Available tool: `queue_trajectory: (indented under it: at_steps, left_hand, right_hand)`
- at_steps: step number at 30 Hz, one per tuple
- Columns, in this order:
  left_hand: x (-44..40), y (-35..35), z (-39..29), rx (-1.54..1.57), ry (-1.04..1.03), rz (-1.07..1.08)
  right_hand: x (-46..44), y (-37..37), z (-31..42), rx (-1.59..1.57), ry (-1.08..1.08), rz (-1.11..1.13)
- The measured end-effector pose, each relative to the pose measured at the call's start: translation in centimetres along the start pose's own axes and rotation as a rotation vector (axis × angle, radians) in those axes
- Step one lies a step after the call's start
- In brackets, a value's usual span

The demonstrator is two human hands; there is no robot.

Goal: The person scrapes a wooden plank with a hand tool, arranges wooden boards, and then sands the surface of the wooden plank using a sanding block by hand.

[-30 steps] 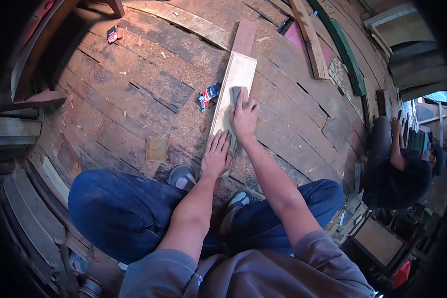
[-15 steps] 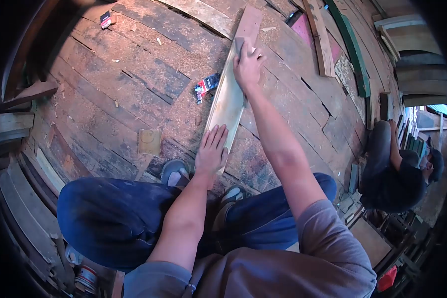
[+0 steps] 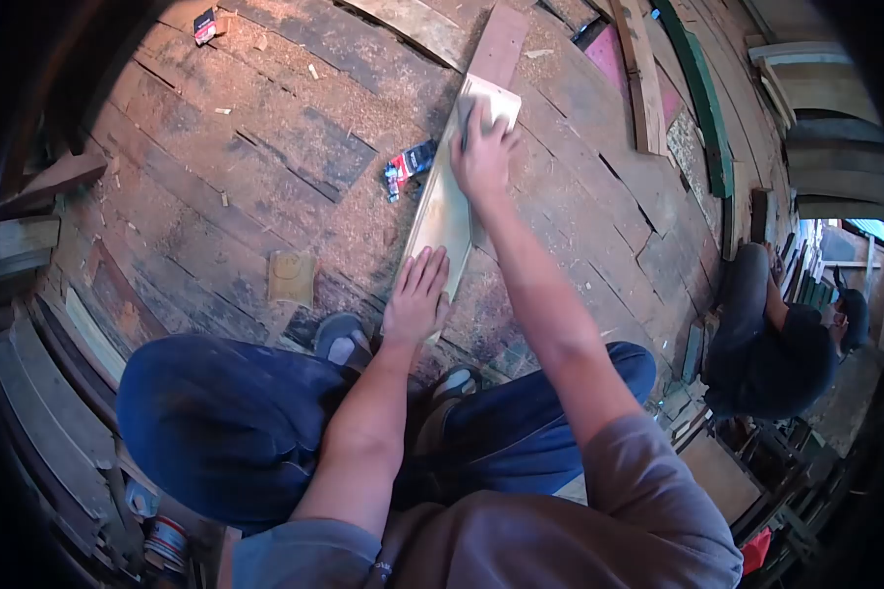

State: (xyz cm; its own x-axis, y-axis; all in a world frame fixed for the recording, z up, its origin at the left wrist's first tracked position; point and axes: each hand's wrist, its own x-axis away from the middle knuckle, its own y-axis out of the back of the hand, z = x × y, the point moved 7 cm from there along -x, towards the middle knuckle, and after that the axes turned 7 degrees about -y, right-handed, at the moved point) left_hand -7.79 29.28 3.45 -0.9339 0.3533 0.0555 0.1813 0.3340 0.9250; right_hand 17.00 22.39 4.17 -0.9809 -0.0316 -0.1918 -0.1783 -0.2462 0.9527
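A pale, smooth wooden board (image 3: 440, 218) lies lengthwise in front of me, its far end resting on a reddish-brown plank (image 3: 501, 44). My left hand (image 3: 415, 299) presses flat on the near end, fingers stretched out. Toward the far end, my right hand (image 3: 483, 165) bears down on the board with bent fingers. Under it is a dark grey piece of what looks like sandpaper (image 3: 465, 135), mostly hidden by the fingers. Left of the board sits a crumpled blue and red packet (image 3: 408, 169).
Sawdust and shavings cover the worn plank floor (image 3: 295, 211). A yellowish flat piece (image 3: 292, 279) lies near my left foot. At the right are a green beam (image 3: 695, 98) and a brown batten (image 3: 638, 79). Another person (image 3: 781, 344) squats farther right, near stacked wood.
My right hand has slid slightly back along the board and to its left edge, uncovering the board's pale far end. My left hand stays in place.
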Motion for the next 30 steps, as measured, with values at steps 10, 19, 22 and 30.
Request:
queue_trajectory:
  at_steps: [10, 19, 22, 30]
  left_hand:
    - [0.1, -0.4, 0.1, -0.002, -0.012, 0.059]
    - [0.5, -0.1, -0.3, 0.024, -0.013, 0.029]
    - [0.1, -0.4, 0.1, 0.030, -0.012, -0.018]
    - [0.3, 0.1, -0.1, 0.008, -0.022, -0.026]
  right_hand:
    - [9.6, 2.1, -0.5, -0.091, 0.025, 0.037]
    - [3.3, 0.7, -0.9, -0.050, -0.079, -0.015]
    - [-2.5, -0.2, -1.6, 0.006, -0.111, -0.078]
    - [3.7, 1.3, -1.7, -0.094, -0.093, -0.053]
